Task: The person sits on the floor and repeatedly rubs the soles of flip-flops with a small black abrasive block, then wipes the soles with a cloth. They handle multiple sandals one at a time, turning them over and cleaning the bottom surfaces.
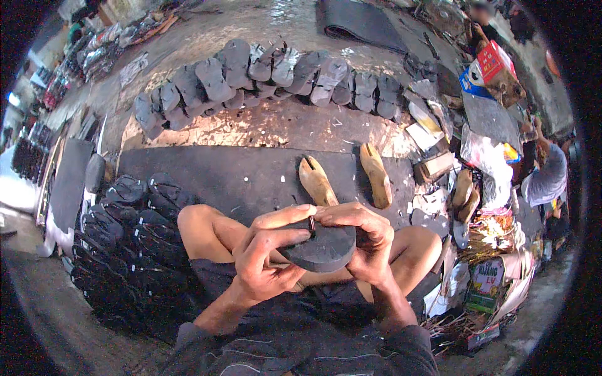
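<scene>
A thick black sandal sole (326,249) is held up over my lap, between both hands. My right hand (370,241) wraps round its right edge, with the fingers along the far side. From the left, my left hand (266,250) grips the same sole, its fingertips on the top face. A small, thin dark piece (311,224) stands up beside the left fingertips; its kind is too small to tell. Just beyond my hands, a wooden shoe last (315,180) lies on the dark mat (251,175), partly hidden. A second wooden last (376,177) lies to its right.
Several dark soles (214,80) stand in a curved row on the far side. Finished black sandals (160,235) are heaped at my left. At my right are another pair of lasts (467,194), a plastic bag (495,169) and a red box (495,62). Another person (545,172) sits at far right.
</scene>
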The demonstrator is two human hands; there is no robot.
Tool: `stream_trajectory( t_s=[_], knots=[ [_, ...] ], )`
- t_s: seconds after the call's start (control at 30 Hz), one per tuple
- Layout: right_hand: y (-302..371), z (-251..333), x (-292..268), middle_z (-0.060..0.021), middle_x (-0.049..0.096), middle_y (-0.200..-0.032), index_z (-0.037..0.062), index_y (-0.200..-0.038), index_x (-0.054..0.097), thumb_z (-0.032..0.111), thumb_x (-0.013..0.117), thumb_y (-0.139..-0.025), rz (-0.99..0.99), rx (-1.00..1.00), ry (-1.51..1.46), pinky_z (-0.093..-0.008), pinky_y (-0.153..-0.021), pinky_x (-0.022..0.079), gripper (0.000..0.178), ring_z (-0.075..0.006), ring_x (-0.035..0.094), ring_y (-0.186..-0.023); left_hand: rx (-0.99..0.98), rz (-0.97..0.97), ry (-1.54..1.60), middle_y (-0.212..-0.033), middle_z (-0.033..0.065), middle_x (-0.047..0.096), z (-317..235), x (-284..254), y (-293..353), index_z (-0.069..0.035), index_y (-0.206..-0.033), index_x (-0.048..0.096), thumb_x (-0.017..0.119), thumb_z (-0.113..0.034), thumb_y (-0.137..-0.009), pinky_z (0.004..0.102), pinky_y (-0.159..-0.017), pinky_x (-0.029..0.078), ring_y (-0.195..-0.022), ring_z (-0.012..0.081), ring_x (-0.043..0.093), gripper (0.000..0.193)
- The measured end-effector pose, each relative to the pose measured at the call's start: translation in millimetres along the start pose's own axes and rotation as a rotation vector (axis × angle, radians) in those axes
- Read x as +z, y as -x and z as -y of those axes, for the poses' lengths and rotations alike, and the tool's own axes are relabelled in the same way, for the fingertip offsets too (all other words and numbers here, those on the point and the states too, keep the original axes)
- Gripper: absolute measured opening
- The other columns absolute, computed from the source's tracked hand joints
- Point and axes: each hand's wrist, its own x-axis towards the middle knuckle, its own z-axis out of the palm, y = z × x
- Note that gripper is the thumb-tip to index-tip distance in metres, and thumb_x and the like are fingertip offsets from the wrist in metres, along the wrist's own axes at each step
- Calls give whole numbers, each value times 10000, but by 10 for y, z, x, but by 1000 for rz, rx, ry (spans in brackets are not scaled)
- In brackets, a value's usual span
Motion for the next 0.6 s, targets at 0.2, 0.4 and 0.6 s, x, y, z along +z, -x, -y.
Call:
stream_trajectory(
  t_s=[0.2,0.4,0.6],
  knots=[
    [133,-148,-20,-172,778,-1193,-6,-1188,729,-26,798,-804,-16,-40,10,-438,-1026,584,391,-323,759,-1143,-11,-28,-52,-1237,248,737,-9,14,97,29,-1190,656,865,-11,-797,516,-1047,572,-1174,397,732,446],
    [-17,128,-130,-162,602,-1463,75,-1457,575,-100,817,-690,106,47,269,-446,-958,602,822,-329,692,-1244,-120,309,-115,-1166,182,725,137,-17,-56,-8,-1195,656,784,67,-812,441,-927,595,-1093,348,721,411],
    [203,-494,-270,-86,773,-1169,72,-1132,752,146,936,-737,124,197,85,-465,-1091,496,442,-307,684,-1214,-184,243,-33,-1053,153,724,421,107,111,-28,-1096,684,767,67,-817,393,-883,590,-989,303,727,306]
  ],
)
